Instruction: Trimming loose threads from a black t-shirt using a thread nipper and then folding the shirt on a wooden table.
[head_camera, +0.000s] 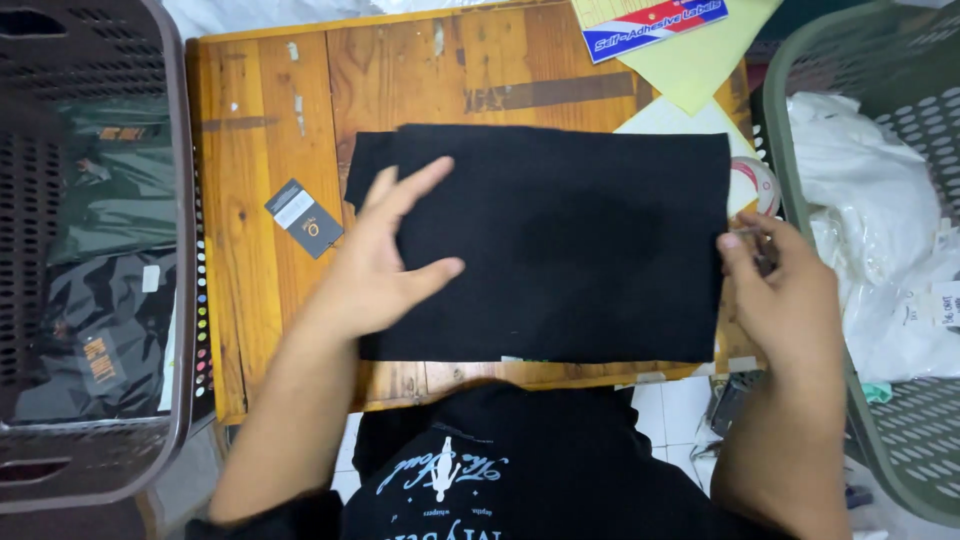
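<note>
Two hands are at work on one folded black garment (560, 245), which lies flat across the middle of a small wooden table (260, 110). We note the left hand (385, 260) open, palm down and fingers spread, pressing on the garment's left portion. The right hand (785, 290) is curled at the garment's right edge; it appears to pinch the cloth there, though we cannot tell how firmly.

Risks, in our judgement: the fold is held only by the flat palm, so lifting it could let the layers spring apart. A pull from the right edge could drag the cloth across the yellow sheets (700, 60) and the tape roll (752, 180) just beside it. The small dark hang tag (304, 218) lies loose near the left hand and could be brushed off the table.

The tabletop is worn, varnished planks with scuffs and old tape marks. A dark slotted basket (175, 250) stands at the left, holding bagged dark garments (95, 330); a green basket (800, 90) at the right holds white bags (870, 190). Pale floor tiles (680, 410) show beneath the table.
</note>
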